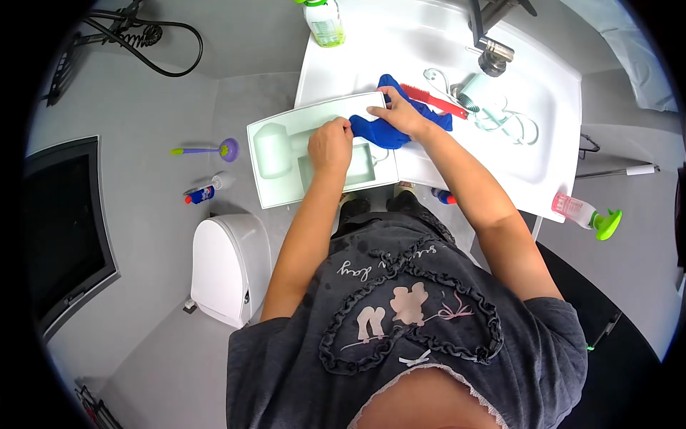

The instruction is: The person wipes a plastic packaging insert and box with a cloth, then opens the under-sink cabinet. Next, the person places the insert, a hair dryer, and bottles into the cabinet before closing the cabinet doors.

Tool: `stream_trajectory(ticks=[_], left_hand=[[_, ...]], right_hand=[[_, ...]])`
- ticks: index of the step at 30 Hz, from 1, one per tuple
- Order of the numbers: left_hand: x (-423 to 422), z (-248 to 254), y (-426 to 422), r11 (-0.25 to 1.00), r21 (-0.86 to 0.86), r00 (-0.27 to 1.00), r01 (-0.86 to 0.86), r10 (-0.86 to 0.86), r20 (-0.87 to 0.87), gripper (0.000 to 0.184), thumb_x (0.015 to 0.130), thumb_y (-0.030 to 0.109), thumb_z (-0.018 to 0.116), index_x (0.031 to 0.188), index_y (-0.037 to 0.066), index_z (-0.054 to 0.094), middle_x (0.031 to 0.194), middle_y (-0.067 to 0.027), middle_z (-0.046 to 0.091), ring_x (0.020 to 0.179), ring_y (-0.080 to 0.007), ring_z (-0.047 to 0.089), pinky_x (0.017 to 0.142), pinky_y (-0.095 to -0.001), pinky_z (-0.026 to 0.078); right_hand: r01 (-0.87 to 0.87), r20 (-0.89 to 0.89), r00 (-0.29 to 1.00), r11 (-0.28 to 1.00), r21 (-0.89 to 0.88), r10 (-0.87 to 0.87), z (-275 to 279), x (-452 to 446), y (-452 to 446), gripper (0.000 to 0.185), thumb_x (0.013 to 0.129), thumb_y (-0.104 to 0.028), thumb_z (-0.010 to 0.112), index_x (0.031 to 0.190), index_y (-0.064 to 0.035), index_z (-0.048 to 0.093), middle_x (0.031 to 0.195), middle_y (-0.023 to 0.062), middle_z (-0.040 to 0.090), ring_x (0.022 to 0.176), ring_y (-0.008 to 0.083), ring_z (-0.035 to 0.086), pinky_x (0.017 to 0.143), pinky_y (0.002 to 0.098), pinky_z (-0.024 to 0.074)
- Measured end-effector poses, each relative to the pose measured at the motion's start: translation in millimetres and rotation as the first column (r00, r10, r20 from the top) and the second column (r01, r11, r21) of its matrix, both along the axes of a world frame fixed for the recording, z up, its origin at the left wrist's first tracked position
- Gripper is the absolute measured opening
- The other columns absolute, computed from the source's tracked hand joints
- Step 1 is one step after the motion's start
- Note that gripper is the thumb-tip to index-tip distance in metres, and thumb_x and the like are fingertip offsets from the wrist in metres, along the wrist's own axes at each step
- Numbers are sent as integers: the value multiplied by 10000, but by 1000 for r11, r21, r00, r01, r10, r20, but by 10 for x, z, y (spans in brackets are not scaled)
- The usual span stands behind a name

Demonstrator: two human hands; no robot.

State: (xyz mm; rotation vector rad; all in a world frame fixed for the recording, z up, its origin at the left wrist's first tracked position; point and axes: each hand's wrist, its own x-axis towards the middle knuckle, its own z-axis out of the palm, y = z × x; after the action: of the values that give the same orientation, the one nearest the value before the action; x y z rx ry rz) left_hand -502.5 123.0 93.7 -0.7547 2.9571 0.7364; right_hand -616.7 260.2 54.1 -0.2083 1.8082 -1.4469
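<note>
A pale green box with moulded compartments lies at the left end of the white sink counter, over its front edge. My left hand is above the box, its fingers pinched on the left end of a blue cloth. Over the box's right edge, my right hand touches the same cloth with thumb and forefinger a little apart. The cloth spreads rightward from the box onto the counter. A red brush lies against it, and a mint hair dryer with a coiled cord is in the basin.
A faucet hangs over the basin. Spray bottles stand at the counter's back left and right end. Left of me are a white toilet, a purple plunger and a blue bottle.
</note>
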Motion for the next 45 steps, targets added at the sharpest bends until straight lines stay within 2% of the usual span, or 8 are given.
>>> stream_trajectory(ticks=[6, 15, 22, 24, 27, 35, 40, 45], left_hand=[[281, -93, 171, 997, -60, 998, 49, -51, -43, 340, 792, 350, 592, 1032, 128, 687, 1056, -97, 550, 1060, -246, 461, 949, -433, 231], [-9, 106, -9, 997, 62, 955, -38, 18, 298, 448, 788, 516, 567, 980, 135, 704, 834, -81, 671, 879, -264, 610, 826, -444, 358], [-5, 168, 120, 991, 128, 883, -45, -20, 468, 363, 779, 471, 611, 866, 134, 714, 900, -86, 658, 974, -278, 563, 867, -415, 343], [183, 146, 294, 993, -115, 999, 27, -22, 42, 283, 771, 379, 656, 841, 107, 695, 896, -77, 621, 942, -275, 541, 843, -425, 344], [416, 175, 672, 972, -103, 967, 210, -222, -125, 263, 775, 319, 667, 838, 64, 650, 885, -78, 574, 893, -284, 518, 821, -432, 347], [429, 90, 532, 984, -70, 923, 163, -177, -341, 258, 729, 254, 713, 854, 83, 567, 845, -48, 570, 826, -268, 530, 732, -385, 379], [304, 56, 354, 994, -22, 895, 104, -103, -433, 261, 705, 221, 736, 841, 86, 558, 844, -54, 579, 845, -278, 546, 723, -389, 401], [163, -49, 266, 940, 320, 904, 115, 35, -426, 264, 712, 161, 748, 887, 55, 581, 863, -60, 618, 797, -213, 574, 710, -343, 461]], right_hand=[[50, -57, 997, 996, -77, -54, -91, 89, -4, 564, 808, -236, 671, 1247, -29, 382, 922, 129, 607, 841, 190, 585, 761, 283, 464], [97, -209, 970, 984, -150, -128, -247, 140, -36, 527, 806, -207, 669, 1216, -18, 397, 915, 158, 626, 819, 218, 621, 718, 300, 490], [129, -189, 969, 979, -161, -159, -372, 149, 6, 514, 786, -201, 689, 1201, -43, 430, 882, 142, 634, 780, 210, 618, 707, 303, 489], [159, -168, 969, 977, -144, -183, -336, 151, 1, 518, 779, -197, 696, 1200, -43, 434, 876, 137, 636, 778, 198, 616, 699, 297, 488], [163, -92, 978, 964, -212, -186, -287, 121, 58, 528, 781, -207, 701, 1211, -41, 442, 896, 135, 633, 795, 182, 609, 705, 293, 484], [82, -261, 961, 995, -48, -92, -75, 134, 206, 602, 796, -289, 687, 1274, -41, 418, 1066, 178, 580, 945, 246, 581, 822, 323, 470], [-21, -826, 563, 1000, 2, 13, 279, 261, 451, 450, 782, -320, 672, 1140, -64, 574, 1172, 169, 525, 1102, 339, 472, 951, 405, 373], [-192, -878, 424, 969, 155, 224, 419, 409, 583, 314, 722, -223, 701, 975, -67, 602, 1153, 128, 535, 1092, 320, 477, 928, 411, 381]])
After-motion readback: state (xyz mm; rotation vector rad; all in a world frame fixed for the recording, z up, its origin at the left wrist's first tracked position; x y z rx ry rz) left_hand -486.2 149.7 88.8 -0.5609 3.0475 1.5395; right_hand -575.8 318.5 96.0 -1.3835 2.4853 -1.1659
